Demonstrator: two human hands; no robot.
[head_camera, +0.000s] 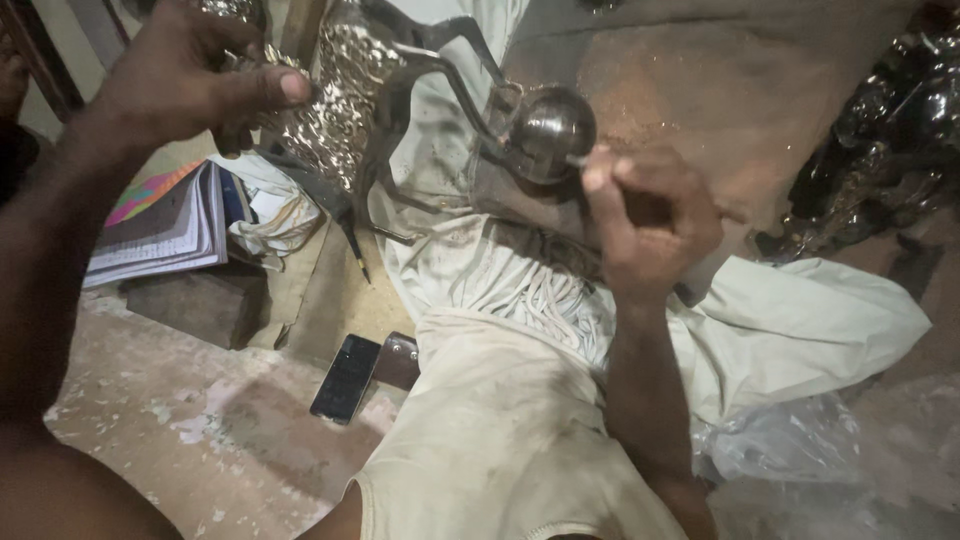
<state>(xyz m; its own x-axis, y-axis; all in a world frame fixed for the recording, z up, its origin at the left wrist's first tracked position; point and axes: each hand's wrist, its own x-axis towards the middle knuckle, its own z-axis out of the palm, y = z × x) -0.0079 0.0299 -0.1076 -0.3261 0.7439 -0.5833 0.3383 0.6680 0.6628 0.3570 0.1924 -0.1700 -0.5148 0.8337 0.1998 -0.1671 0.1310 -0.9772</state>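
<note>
Against the lap, a round metal ball (553, 130) on a curved metal frame (440, 70); right hand (650, 215) clenches a thin tool against it. Left hand (185, 70) grasps embossed shiny metalwork (340, 95), steadying it. Phone (346, 378) on floor (200, 420).

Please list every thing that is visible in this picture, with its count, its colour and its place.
metal ball on bent rod: one, dark silver, top centre, at the right hand
embossed metal piece: one, shiny silver, top, beside the left hand
cloth: one, off-white, centre and right, over the lap
notebooks: a small stack, white pages, coloured cover, left on the floor
phone: one, black, on the floor, lower centre
plastic bag: one, clear, lower right
left hand: top left, raised
right hand: centre, closed on a thin tool
</note>
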